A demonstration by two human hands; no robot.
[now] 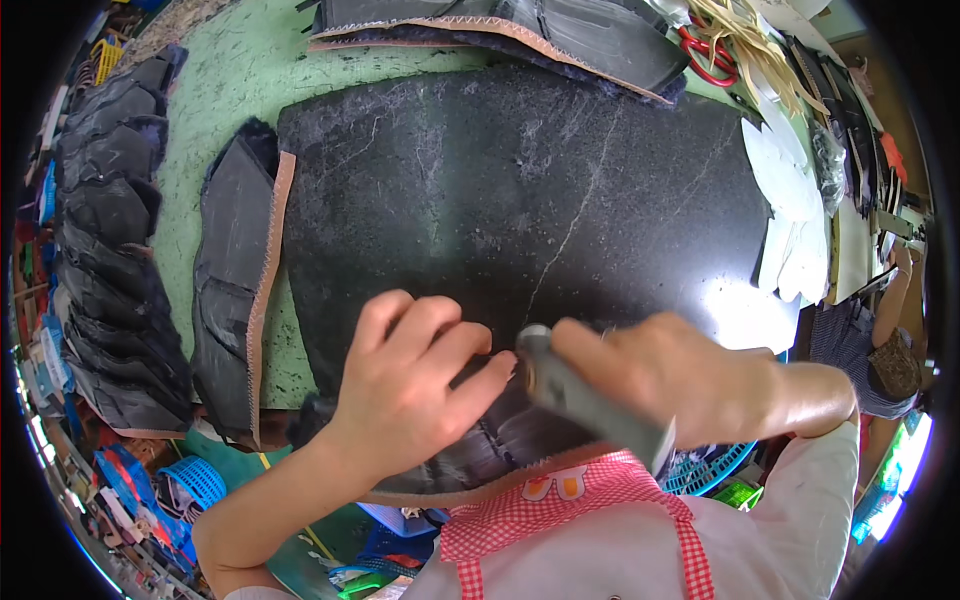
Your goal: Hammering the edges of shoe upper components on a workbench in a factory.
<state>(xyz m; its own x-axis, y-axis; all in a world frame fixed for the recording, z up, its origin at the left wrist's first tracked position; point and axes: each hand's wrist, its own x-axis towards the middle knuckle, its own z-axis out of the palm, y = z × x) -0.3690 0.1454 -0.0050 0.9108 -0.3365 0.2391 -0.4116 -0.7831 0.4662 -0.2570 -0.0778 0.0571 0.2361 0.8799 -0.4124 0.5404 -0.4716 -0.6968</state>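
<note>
At the black slab (430, 190), a thumb (488, 387) at risk

By the closed right hand (650, 370), a blurred hammer-like tool (600, 405) is gripped. At its nine o'clock, the left hand (412, 390) is half curled over a dark piece (515, 440), at the slab's six o'clock; any pinch cannot be told. The thumb could be struck by a strayed swing, the piece shifted by a loose hold.

hammer head (590, 395): metal | dark slab (470, 190): scuffed, partly glossy | apron (510, 520): cloth | basket (198, 482): plastic
</note>
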